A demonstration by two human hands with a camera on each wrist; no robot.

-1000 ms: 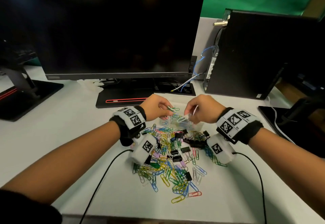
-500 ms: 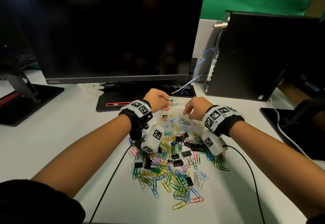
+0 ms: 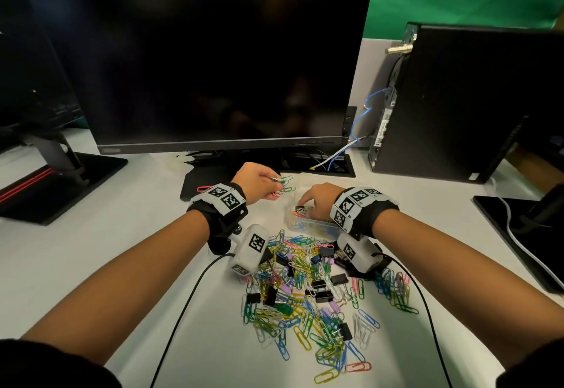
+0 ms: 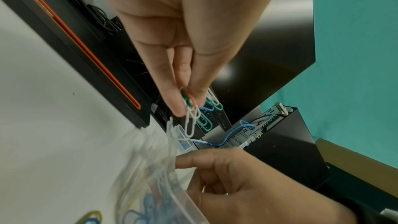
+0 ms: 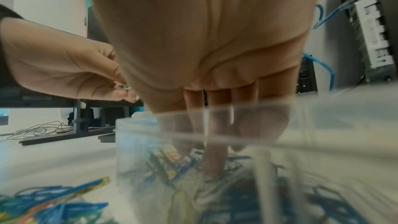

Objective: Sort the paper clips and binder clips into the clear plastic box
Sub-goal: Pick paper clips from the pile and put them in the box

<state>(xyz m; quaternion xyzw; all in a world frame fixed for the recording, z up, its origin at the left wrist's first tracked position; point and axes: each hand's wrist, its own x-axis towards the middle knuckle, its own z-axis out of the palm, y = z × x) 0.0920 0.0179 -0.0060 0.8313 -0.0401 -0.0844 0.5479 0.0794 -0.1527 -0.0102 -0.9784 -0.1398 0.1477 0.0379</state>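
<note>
While the left hand (image 3: 255, 181) pinches a small bunch of paper clips (image 4: 199, 114) between thumb and fingertips just beside the clear box (image 3: 314, 225), the right hand (image 3: 317, 200) reaches inside it, fingers extended down among clips already there; whether they grip anything I cannot tell. Linked clips may snag and spill outside the rim when released. Behind the fingers stand a monitor (image 3: 213, 58) and computer tower (image 3: 457, 98); the loose pile (image 3: 308, 290) with black binder clips (image 3: 326, 251) lies under both wrists.
</note>
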